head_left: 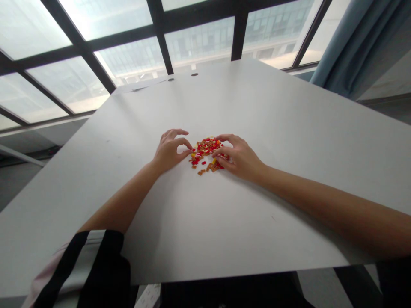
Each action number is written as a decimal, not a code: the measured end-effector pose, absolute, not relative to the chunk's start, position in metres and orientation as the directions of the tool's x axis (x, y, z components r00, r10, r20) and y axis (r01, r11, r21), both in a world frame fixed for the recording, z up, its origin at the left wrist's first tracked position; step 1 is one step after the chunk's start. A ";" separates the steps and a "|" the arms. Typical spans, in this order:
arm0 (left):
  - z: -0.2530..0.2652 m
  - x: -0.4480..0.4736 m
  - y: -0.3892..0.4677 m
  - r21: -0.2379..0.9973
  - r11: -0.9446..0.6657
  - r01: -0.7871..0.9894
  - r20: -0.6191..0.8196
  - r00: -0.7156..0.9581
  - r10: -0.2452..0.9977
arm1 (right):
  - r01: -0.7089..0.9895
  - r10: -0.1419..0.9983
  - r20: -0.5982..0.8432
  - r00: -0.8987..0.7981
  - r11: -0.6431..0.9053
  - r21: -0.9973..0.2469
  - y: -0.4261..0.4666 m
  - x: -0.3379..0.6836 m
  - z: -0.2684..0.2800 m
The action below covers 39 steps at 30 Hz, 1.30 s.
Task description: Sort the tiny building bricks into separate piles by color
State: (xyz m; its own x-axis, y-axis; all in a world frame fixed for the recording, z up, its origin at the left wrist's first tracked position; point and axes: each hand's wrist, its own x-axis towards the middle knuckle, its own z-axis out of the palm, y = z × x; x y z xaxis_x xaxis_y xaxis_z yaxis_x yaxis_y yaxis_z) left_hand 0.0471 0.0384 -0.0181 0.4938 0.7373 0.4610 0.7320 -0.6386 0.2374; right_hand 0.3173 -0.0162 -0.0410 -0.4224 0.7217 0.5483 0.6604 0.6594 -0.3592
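Observation:
A small heap of toy building bricks (208,146) in red, orange-brown, yellow and white lies between my hands on the white table. At the heap's left edge is my left hand (171,149), its thumb and index fingertips drawn together and its other fingers raised; whether a brick is between the tips is too small to tell. My right hand (240,156) curves over the heap's right side and hides part of it. Its fingertips are closed together low among the bricks, and what they pinch cannot be made out. A few loose orange-brown bricks (201,172) lie at the near side.
The broad white table (199,222) stretches away to a large dark-framed window (199,40). Two round cable holes sit near its far edge. A blue curtain (356,47) hangs at the right. The table's near edge runs just in front of my body.

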 end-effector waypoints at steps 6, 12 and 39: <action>-0.022 0.044 0.041 0.244 -0.604 0.758 0.451 0.463 0.763 | 0.655 0.712 0.556 -0.429 0.669 -0.352 -0.016 0.317 -0.041; -0.025 0.040 0.044 0.252 -0.577 0.777 0.446 0.436 0.782 | 0.659 0.722 0.547 -0.425 0.661 -0.360 -0.016 0.317 -0.040; -0.025 0.011 0.057 0.161 -0.539 0.827 0.430 0.433 0.792 | 0.654 0.705 0.570 -0.422 0.672 -0.347 -0.013 0.319 -0.047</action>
